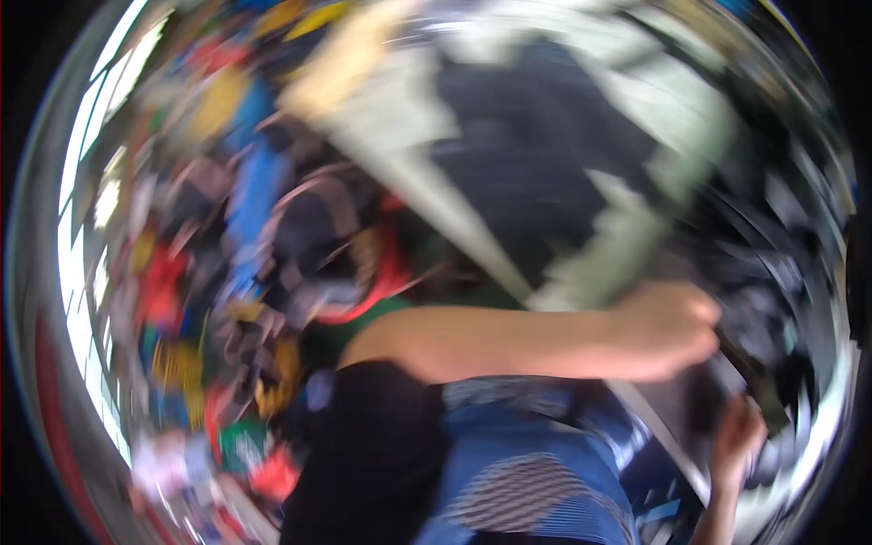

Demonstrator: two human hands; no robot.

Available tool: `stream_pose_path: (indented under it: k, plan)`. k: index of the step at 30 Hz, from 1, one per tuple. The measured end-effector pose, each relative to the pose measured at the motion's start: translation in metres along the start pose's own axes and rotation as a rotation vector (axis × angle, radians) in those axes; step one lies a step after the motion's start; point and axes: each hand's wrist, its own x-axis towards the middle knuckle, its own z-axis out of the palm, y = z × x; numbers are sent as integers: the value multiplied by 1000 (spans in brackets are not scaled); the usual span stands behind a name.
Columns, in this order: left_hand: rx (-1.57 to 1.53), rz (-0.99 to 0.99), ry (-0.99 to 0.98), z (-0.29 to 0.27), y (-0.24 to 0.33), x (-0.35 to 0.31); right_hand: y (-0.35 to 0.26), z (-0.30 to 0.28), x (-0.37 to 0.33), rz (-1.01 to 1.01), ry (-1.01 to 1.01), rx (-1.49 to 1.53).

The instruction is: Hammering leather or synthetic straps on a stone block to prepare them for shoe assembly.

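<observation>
The whole picture is smeared by motion. My left hand [668,331] reaches across my body to the right, its bare forearm coming out of a black sleeve. Its fingers look curled into a fist; whatever they hold, if anything, cannot be made out. Lower at the right edge is my right hand [738,440], raised beside a heap of dark material [763,272], its fingers too blurred to read. Ahead of me a piece of dark cloth [545,145] lies spread on a pale table [595,268]; neither hand appears to touch it.
To the left is a crowded mass of blurred coloured items [173,282], red, yellow and blue. Black loop-like shapes with pinkish edges [318,218] stand close to the table's left edge. A bright window [82,227] runs along the far left.
</observation>
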Motion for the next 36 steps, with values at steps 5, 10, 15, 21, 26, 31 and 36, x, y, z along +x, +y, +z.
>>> stream_pose_path:
  k: [5,10,15,21,26,31,36]
  plan:
    - [272,113,11,41,-28,0,-167,-14,116,17,290,81]
    - [307,97,164,29,-18,-26,-194,-6,121,-200,-1,114]
    - [390,97,249,42,-26,-23,-183,-6,118,-226,71,49]
    - [357,-27,-84,17,-23,-13,-188,-1,130,-91,112,153]
    - [330,32,45,18,-21,-25,-170,3,118,-271,-32,117]
    - [297,42,109,30,-42,-10,-176,-9,133,3,84,337]
    - [306,55,30,46,-44,16,-173,-18,111,-228,83,-132]
